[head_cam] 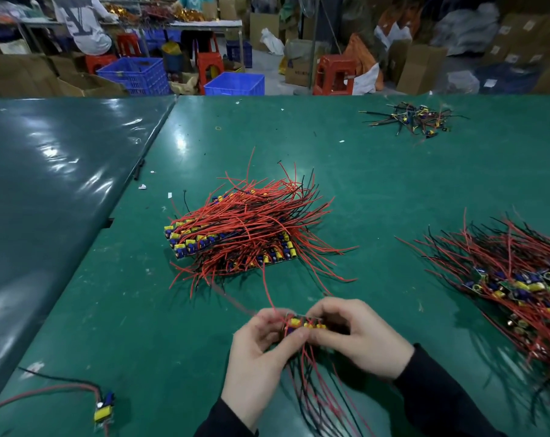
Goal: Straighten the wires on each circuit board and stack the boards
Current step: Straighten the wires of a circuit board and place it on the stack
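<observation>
1. You're mid-straightening: both hands grip 1 circuit board (303,324), held just above the surface (141,310) and nearer you than the stacked pile (235,234).
2. Left hand (261,351) pinches its left end; right hand (358,339) curls over the right end.
3. Next, I judge, draw the red wires (311,367) straight, then stack it on that pile.

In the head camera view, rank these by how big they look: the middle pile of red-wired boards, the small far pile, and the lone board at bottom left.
1. Middle pile of red-wired circuit boards, clearly largest.
2. Small far pile of dark-wired boards.
3. Lone yellow-and-blue board at bottom left.

The far pile's distance shrinks it, so ranks two and three are unsure.
</observation>
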`<state>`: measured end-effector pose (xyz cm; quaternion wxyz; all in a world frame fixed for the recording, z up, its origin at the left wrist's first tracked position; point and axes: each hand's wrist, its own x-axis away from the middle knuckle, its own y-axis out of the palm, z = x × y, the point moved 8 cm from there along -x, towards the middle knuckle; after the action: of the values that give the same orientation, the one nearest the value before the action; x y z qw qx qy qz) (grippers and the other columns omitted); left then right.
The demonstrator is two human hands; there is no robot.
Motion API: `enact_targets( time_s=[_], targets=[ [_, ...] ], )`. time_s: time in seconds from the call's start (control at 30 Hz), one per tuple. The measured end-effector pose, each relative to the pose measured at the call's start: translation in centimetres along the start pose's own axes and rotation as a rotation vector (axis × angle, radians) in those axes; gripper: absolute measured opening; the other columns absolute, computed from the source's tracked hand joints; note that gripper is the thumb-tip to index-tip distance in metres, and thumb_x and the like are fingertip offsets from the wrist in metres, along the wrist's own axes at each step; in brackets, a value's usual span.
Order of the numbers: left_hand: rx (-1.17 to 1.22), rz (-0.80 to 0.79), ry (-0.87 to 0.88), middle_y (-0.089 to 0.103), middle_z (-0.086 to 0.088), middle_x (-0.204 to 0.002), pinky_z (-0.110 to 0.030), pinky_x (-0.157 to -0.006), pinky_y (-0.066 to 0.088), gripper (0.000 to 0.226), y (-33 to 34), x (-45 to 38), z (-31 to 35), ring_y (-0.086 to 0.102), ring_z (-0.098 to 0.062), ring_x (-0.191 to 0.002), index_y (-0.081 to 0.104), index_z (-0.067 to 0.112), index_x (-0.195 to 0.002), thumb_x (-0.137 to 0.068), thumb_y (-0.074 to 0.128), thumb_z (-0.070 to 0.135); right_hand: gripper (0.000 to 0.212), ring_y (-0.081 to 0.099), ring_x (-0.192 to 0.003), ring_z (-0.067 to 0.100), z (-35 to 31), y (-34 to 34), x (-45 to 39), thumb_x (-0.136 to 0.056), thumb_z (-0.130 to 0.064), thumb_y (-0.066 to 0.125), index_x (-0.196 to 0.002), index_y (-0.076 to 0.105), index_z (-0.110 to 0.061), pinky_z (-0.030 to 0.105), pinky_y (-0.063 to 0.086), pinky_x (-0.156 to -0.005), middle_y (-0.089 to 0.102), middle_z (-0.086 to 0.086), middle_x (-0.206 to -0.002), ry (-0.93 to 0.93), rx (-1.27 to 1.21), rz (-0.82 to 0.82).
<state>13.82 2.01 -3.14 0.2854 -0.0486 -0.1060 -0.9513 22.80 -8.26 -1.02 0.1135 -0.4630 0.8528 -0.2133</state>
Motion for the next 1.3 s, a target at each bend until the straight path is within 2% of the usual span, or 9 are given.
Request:
enact_targets(
  time_s=[0.1, 0.2, 0.3, 0.5, 0.7, 1.0, 1.07, 1.2, 1.3],
  targets=[
    [0.027, -0.025, -0.024, 0.070, -0.010, -0.067, -0.015, -0.059, 0.051, 0.015, 0.0, 0.0, 0.0, 0.064, -0.010, -0.062, 0.065, 0.003, -0.070, -0.072, 0.071, -0.011, 0.018, 0.054, -0.069, 0.008, 0.3, 0.8, 0.3, -0.076, -0.030, 0.072, -0.084, 0.067, -0.015, 0.034, 0.046, -0.067, 0.065, 0.005, -0.076, 0.002, -0.097, -0.021],
    [-0.005, -0.047, -0.019, 0.071, -0.014, -0.070, -0.016, -0.059, 0.051, 0.007, 0.0, -0.1, 0.3, 0.065, -0.011, -0.063, 0.066, -0.004, -0.074, -0.072, 0.071, -0.008, 0.030, 0.050, -0.068, 0.013, 0.8, 0.5, 0.6, -0.070, -0.032, 0.075, -0.086, 0.067, -0.008, 0.037, 0.043, -0.067, 0.062, 0.013, -0.075, 0.039, -0.154, -0.011],
    [0.009, -0.042, -0.040, 0.070, -0.015, -0.070, -0.017, -0.056, 0.050, 0.011, -0.2, -0.3, 0.3, 0.063, -0.012, -0.060, 0.065, -0.012, -0.079, -0.072, 0.071, -0.006, 0.032, 0.048, -0.064, 0.012, 1.3, 0.4, 0.6, -0.069, -0.039, 0.075, -0.085, 0.069, -0.012, 0.037, 0.041, -0.064, 0.059, 0.005, -0.069, 0.071, -0.148, 0.002],
    [0.054, -0.096, -0.070, 0.067, -0.010, -0.063, -0.016, -0.047, 0.046, 0.007, 0.1, -0.1, 0.6, 0.058, -0.009, -0.051, 0.070, -0.002, -0.069, -0.067, 0.070, 0.005, 0.020, 0.050, -0.067, 0.009, -0.1, 0.6, 1.1, -0.080, -0.039, 0.066, -0.076, 0.064, -0.019, 0.040, 0.043, -0.065, 0.060, 0.005, -0.071, -0.016, -0.077, -0.010],
    [0.066, -0.201, -0.172, 0.064, -0.015, -0.065, -0.018, -0.048, 0.044, 0.017, 0.3, -0.1, 0.0, 0.053, -0.015, -0.051, 0.072, 0.002, -0.065, -0.059, 0.073, 0.017, 0.016, 0.049, -0.069, 0.010, -0.5, 0.9, 1.5, -0.083, -0.031, 0.065, -0.079, 0.064, -0.015, 0.038, 0.042, -0.066, 0.057, -0.001, -0.073, -0.028, -0.142, -0.077],
    [0.089, -0.294, -0.287, 0.062, -0.016, -0.065, -0.018, -0.045, 0.045, 0.014, 0.3, 0.3, -0.5, 0.053, -0.015, -0.049, 0.071, -0.001, -0.069, -0.060, 0.077, 0.007, 0.007, 0.047, -0.070, 0.013, -1.0, 1.4, 1.8, -0.084, -0.028, 0.065, -0.082, 0.064, -0.021, 0.033, 0.039, -0.067, 0.057, -0.001, -0.075, -0.042, -0.231, -0.134],
    [0.090, -0.312, -0.308, 0.060, -0.018, -0.068, -0.019, -0.046, 0.046, 0.018, 0.3, 0.3, -0.7, 0.054, -0.016, -0.050, 0.071, -0.002, -0.071, -0.062, 0.084, 0.006, 0.007, 0.047, -0.071, 0.015, -1.1, 1.3, 1.8, -0.084, -0.027, 0.064, -0.083, 0.064, -0.019, 0.034, 0.039, -0.068, 0.057, 0.001, -0.076, -0.041, -0.257, -0.137],
    [0.238, -0.387, -0.373, 0.066, -0.017, -0.069, -0.020, -0.049, 0.050, 0.048, 0.7, 0.6, -0.9, 0.059, -0.016, -0.050, 0.073, -0.003, -0.072, -0.043, 0.093, 0.031, 0.015, 0.051, -0.078, 0.018, -1.7, 1.3, 2.0, -0.086, -0.017, 0.062, -0.091, 0.066, -0.003, 0.034, 0.040, -0.074, 0.061, 0.009, -0.084, -0.056, -0.371, -0.192],
    [0.278, -0.392, -0.339, 0.067, -0.015, -0.070, -0.020, -0.049, 0.051, 0.049, 0.9, 0.7, -0.4, 0.063, -0.016, -0.053, 0.073, 0.000, -0.075, -0.046, 0.093, 0.034, 0.014, 0.051, -0.077, 0.018, -1.9, 0.8, 2.2, -0.084, -0.014, 0.066, -0.088, 0.067, -0.001, 0.031, 0.041, -0.073, 0.062, 0.012, -0.082, -0.047, -0.387, -0.207]
  ],
)
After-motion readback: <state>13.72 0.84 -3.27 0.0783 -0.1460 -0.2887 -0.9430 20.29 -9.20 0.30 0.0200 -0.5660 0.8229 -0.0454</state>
